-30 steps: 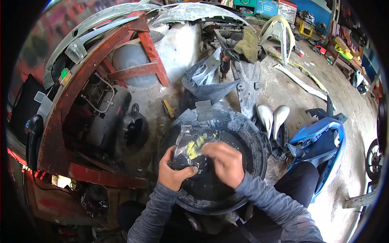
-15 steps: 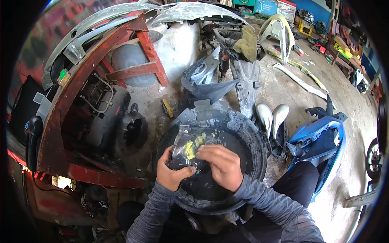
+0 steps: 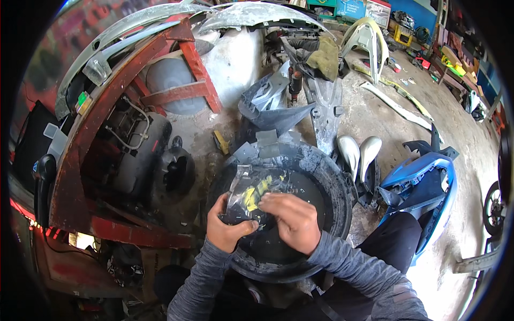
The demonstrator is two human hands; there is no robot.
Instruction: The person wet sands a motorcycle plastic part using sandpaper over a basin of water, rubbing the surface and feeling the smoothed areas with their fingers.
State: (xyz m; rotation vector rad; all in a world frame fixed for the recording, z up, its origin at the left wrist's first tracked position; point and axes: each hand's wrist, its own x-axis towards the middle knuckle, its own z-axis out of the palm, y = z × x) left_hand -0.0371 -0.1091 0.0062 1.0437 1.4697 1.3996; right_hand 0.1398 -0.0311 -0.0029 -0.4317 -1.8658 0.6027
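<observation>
Head view: left hand (image 3: pixel 227 227) curled, thumb up, gripping a clear plastic bag (image 3: pixel 251 193) with yellow contents; right hand (image 3: pixel 292 222) palm-down, fingers pinching the bag's edge. Both are held over a black round basin (image 3: pixel 337 176), blue scooter panel (image 3: pixel 423 182) right.

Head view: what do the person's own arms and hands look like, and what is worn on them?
Both forearms are covered by long, heathered grey knit sleeves ending at the wrists. The left hand and right hand are bare: no gloves, and no rings or watch visible.
</observation>
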